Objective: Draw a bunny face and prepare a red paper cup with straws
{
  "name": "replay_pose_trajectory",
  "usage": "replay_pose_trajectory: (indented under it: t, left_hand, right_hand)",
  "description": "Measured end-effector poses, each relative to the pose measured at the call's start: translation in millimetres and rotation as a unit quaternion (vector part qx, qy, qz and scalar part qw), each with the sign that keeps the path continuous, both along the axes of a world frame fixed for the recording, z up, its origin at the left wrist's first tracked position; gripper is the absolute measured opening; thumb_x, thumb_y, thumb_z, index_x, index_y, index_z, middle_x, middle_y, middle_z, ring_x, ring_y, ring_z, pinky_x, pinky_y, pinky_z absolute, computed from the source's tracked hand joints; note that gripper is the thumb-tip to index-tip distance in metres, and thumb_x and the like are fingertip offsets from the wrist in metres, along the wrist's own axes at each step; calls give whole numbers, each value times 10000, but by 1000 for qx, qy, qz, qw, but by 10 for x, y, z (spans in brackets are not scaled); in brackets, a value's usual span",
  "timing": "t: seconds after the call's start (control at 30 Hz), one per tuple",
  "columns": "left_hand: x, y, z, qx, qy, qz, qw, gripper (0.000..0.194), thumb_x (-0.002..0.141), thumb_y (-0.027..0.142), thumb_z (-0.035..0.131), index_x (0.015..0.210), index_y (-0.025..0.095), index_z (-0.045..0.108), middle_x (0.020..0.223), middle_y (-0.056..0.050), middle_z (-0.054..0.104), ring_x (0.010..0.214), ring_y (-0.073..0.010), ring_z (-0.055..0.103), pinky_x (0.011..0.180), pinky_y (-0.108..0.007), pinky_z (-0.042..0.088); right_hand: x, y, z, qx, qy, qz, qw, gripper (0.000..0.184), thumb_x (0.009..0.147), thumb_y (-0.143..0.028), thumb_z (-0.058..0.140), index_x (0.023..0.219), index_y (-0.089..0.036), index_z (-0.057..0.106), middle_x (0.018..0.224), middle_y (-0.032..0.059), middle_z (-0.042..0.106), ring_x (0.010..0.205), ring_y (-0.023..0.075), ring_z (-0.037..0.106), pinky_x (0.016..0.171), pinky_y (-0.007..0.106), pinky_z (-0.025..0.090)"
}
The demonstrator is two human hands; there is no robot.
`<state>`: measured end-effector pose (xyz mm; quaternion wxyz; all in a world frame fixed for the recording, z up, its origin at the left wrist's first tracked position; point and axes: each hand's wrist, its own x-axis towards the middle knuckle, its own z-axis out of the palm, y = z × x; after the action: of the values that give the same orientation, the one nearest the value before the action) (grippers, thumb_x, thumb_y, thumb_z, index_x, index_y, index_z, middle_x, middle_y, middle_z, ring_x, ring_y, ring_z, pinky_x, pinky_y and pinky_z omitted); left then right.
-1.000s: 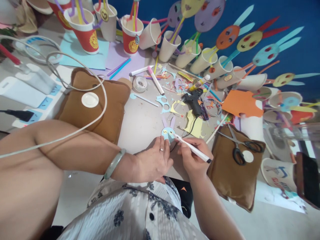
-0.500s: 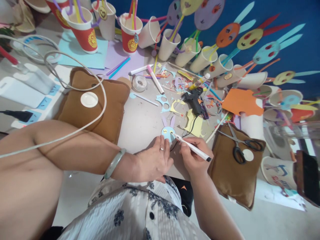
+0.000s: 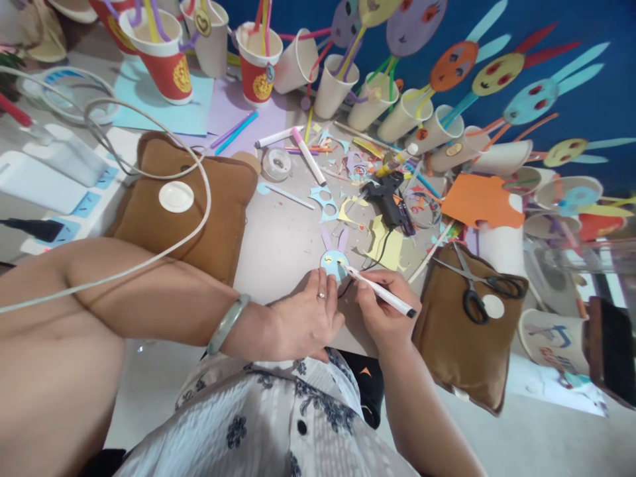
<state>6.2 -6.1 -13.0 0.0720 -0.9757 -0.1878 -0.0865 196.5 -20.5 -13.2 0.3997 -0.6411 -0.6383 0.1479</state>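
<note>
Faced a blue wall [image 3: 571,16] at twelve o'clock, across a pale worktop [image 3: 278,232] strewn with paper scraps [image 3: 392,252] and lined along the far side with paper cups [image 3: 334,99] and paper faces [image 3: 530,101]. Found the paper rabbit [image 3: 334,257] lying flat toward the six o'clock edge, long axis running twelve to six, both ears toward twelve. Rested the left hand [image 3: 303,324] palm down, fingers straight and close together, gripping nothing, tips laid over the rabbit's lower rim; from that hand's middle, placed the rabbit at about one o'clock. Held a white marker [image 3: 382,292] in the right hand [image 3: 387,319], fingers closed snugly round the barrel in a writing pinch, tip aimed at ten, black end at four. Met the rabbit with that tip on the three o'clock side of the face, roughly at ten from the right hand. Judged the left hand nearer, being in contact, the right linked only through the marker. Could not tell whether the tip touched paper or hung just above. Saw a glue gun [image 3: 387,199] at one o'clock from the rabbit, scissors [image 3: 470,279] on a brown pad [image 3: 462,364] past three, and a second brown pad [image 3: 169,232] past nine.
</note>
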Motion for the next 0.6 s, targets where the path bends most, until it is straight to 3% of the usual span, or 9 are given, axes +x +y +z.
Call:
replay_pose_trajectory:
  t: [0.23, 0.6]
  left_hand:
    - [-12, 18, 33, 3, 7, -4, 1000, 828, 762, 837, 586, 1002, 53, 695, 1268, -379, 642, 1145, -540, 660, 950, -621, 465]
    - [-24, 18, 59, -7, 15, 0, 1000, 822, 767, 834, 586, 1042, 65, 688, 1296, -358, 640, 1176, -500, 658, 983, -619, 453]
  right_hand:
    - [1, 0, -12, -1, 8, -14, 1000, 63, 880, -270, 657, 887, -215, 688, 622, -22, 669, 502, 144, 615, 522, 282, 509]
    - [23, -9, -48, -5, 8, -34, 999, 97, 888, -308, 658, 892, -216, 687, 657, -2, 690, 573, 167, 656, 536, 290, 513]
